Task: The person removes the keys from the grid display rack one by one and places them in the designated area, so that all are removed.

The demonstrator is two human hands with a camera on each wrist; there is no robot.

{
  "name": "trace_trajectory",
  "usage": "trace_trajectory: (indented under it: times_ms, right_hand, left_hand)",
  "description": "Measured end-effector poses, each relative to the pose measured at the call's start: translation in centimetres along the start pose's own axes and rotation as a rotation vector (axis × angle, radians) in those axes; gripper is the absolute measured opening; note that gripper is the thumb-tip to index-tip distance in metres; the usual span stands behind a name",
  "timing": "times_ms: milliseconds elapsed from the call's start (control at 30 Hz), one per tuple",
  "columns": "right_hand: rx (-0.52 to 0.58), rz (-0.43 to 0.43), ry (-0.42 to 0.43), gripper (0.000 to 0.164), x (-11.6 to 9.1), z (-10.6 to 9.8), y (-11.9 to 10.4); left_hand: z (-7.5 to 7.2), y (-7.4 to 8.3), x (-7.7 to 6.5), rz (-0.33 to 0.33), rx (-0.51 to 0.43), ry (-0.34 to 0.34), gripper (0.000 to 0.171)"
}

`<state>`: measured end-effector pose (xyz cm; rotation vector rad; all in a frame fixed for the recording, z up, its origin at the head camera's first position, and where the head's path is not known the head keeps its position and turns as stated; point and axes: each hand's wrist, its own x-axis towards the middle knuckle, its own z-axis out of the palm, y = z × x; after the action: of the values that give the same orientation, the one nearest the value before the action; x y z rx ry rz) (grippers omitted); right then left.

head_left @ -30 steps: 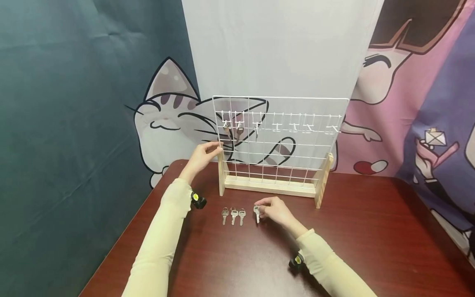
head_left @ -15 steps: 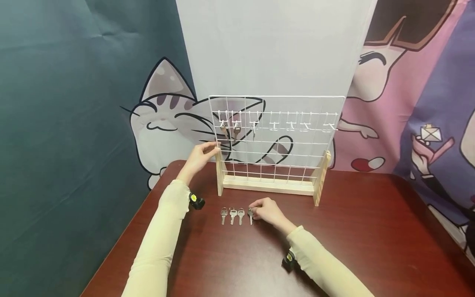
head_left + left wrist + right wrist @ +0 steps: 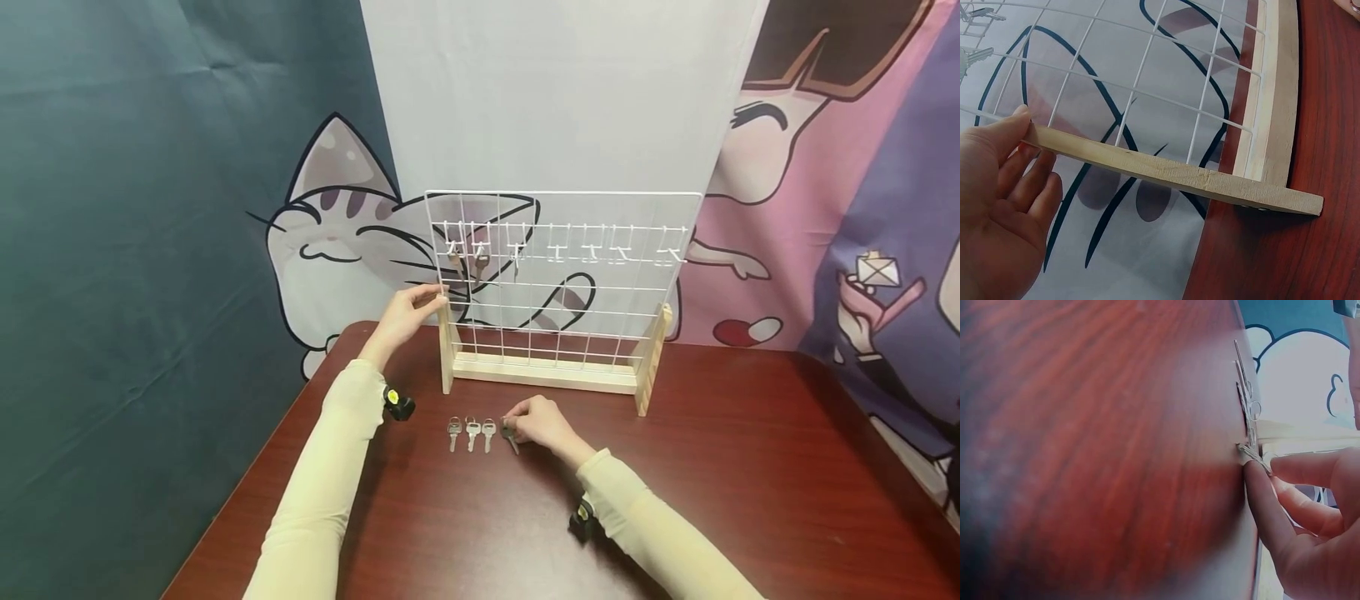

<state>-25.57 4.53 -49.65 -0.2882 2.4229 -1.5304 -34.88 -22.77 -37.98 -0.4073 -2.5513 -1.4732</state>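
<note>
- The right hand pinches a single metal key by its head between thumb and fingertips, the gap closed down to the key's thickness; the blade slants toward the person.
- That key is low over the reddish-brown table, just right of three loose keys; whether its tip touches the wood cannot be told.
- The three loose keys lie side by side in a row, rings toward the rack and blades toward the person.
- The left hand grips the top end of the left wooden post, thumb on one face and fingers curled at the other.
- The white wire rack stands upright between that post and the right wooden post, with a pale wooden base bar joining them.
- White hooks line the rack's upper part; the three leftmost carry hanging keys.
- Any stamping on the key heads is too small to read.
- A small black device sits at each wrist, the left device and the right device, each with a yellow patch whose marking is too small to read.
- Cream sleeves cover both forearms.
- Behind the table, a printed backdrop shows a smiling cartoon cat and, at right, a pink and purple drawing.
</note>
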Motion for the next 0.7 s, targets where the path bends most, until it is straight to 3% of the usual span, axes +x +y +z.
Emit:
trace_trajectory:
  times_ms: [467,567,700]
  right_hand:
    - [0.009,0.002,-0.033,0.013,-0.3,-1.0,-0.4]
    - [-0.051,0.031,-0.035,0.01,-0.2,-1.2,-0.3]
    - [-0.217,0.035,-0.049,0.008,0.0,-1.6,-0.4]
  left_hand:
    - [0.2,0.0,-0.1,0.003,-0.012,0.0,0.044]
    - [0.2,0.1,-0.1,0.006,-0.017,0.004,0.042]
    - [0.2,0.2,-0.1,0.01,-0.024,0.008,0.041]
